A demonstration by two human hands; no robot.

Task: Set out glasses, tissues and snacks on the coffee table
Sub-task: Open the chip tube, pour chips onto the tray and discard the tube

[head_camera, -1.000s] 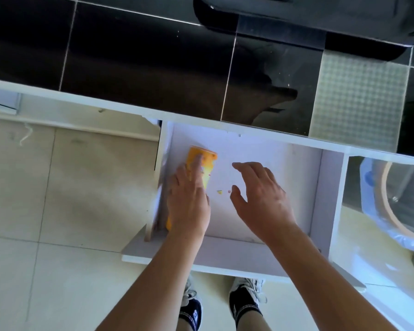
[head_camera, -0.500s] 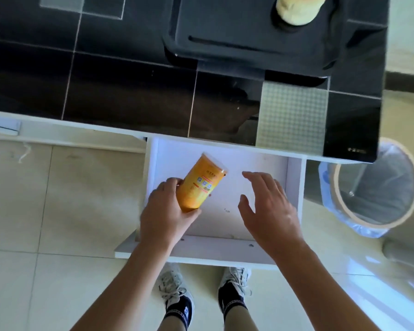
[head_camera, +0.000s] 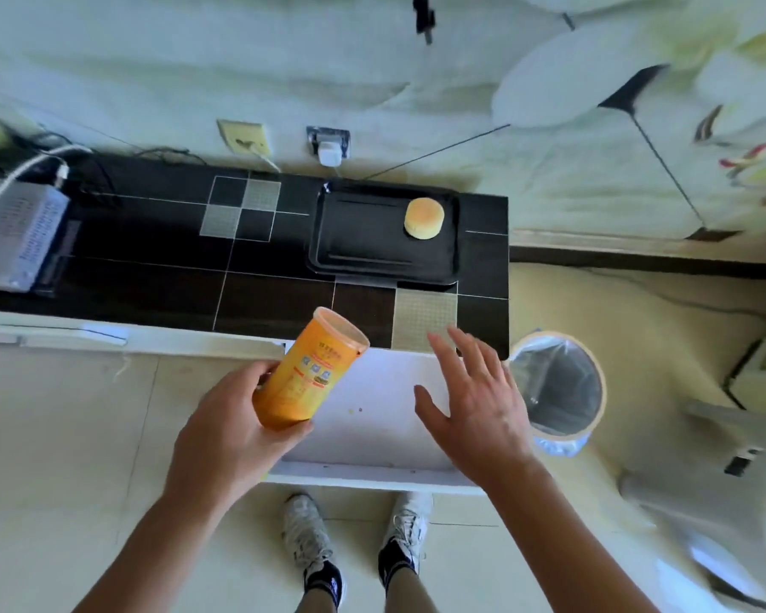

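The left hand (head_camera: 228, 429) is wrapped round the lower part of an orange snack canister (head_camera: 309, 370), which is held tilted, its lidded end pointing up and away over the open white drawer (head_camera: 372, 418). The right hand (head_camera: 476, 402) is spread flat with straight fingers above the right side of the drawer and nothing is gripped by it. On the black tabletop (head_camera: 160, 254) beyond, a black tray (head_camera: 363, 250) is seen with a round yellow cake (head_camera: 423, 217) resting near its far right corner; a lined bin (head_camera: 558, 382) stands on the floor just beside the drawer. The step in hand appears to be the carrying of the canister out of the drawer towards the tray or the coffee table, which is not in view. It would be done well if the canister were brought upright before being set down, the grip being kept low and firm so the lid is not pressed. The drawer could then be pushed shut by the free hand, care being taken that the shins close behind its front are not caught.
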